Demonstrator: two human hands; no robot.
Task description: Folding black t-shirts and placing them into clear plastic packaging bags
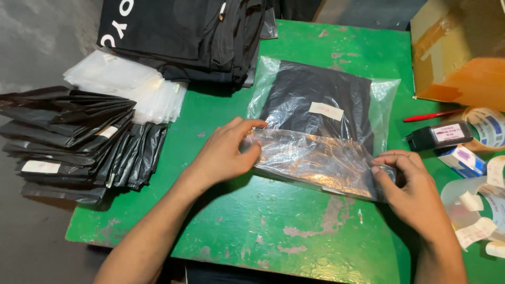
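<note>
Both grips pinch crosswise flap of bagged garment [321, 113].

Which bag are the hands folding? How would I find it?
Look at the green table, right in its middle. There lies a clear plastic bag with dark cloth inside, pinched by the left hand and right hand. Only it has its near end folded over.

Clear bagged black garment [315, 115] with white label [326, 111] mid-table — bagged stack [73, 142] left, cardboard box [463, 52] right.

Clear plastic bag [321, 131] with folded black garment, flat on green table [294, 226]
</note>
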